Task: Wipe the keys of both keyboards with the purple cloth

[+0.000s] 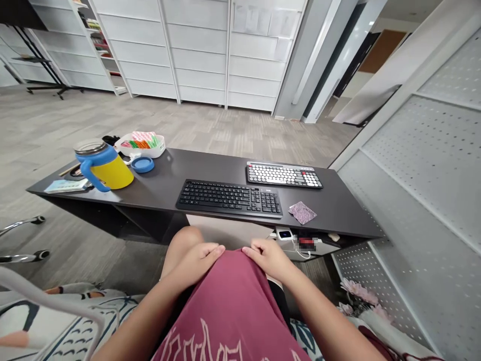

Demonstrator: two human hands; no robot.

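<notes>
My left hand [199,260] and my right hand [267,256] rest in my lap at the hem of my maroon shirt [233,306]. Both have their fingers curled onto the fabric's edge. They sit below the front edge of a dark desk [169,173]. On the desk lie a black keyboard [230,197], a white and grey keyboard [283,175] behind it, and a small purple patterned cloth [302,212] to the right.
A yellow mug with a blue handle [103,165], a blue lid [143,164], a white tray of colourful items [141,143] and a booklet [65,186] are on the desk's left end. White perforated panels [424,175] stand at the right. White cabinets [195,50] line the back wall.
</notes>
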